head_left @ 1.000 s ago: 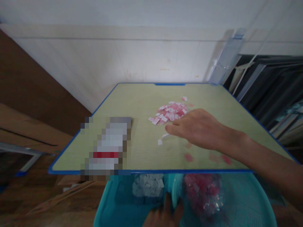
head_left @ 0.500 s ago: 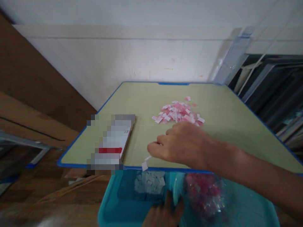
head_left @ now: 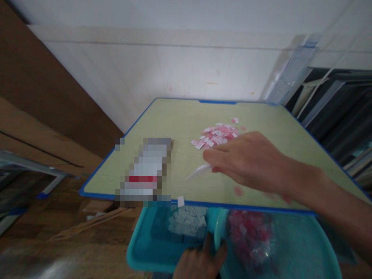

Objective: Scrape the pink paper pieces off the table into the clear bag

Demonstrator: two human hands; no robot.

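My right hand (head_left: pixel 247 161) is closed round a thin, white, slightly curved tool (head_left: pixel 199 170), blurred, whose tip points left above the board. Behind the hand lies a heap of small pink and white squares (head_left: pixel 216 135), partly covered by it. One white square (head_left: pixel 181 201) rests at the board's front edge, below the tool tip. My left hand (head_left: pixel 200 257) is low in view, index finger and thumb apart, beside the rim of a round teal basin (head_left: pixel 218 232). White squares (head_left: pixel 188 221) lie in the teal tray (head_left: pixel 135 254) ahead of it.
A yellowish board with a blue edge (head_left: pixel 290 155) forms the worktop. On its left lies a pixelated white box (head_left: pixel 145 166) with a red band. A clear bag of pink pieces (head_left: pixel 251 236) sits in the basin. A clear plastic container (head_left: pixel 293 69) leans on the wall.
My right hand has lifted and moved right, drawing the white tool away from the square at the board's edge. My left hand stays nearly in place. The view has shifted slightly.
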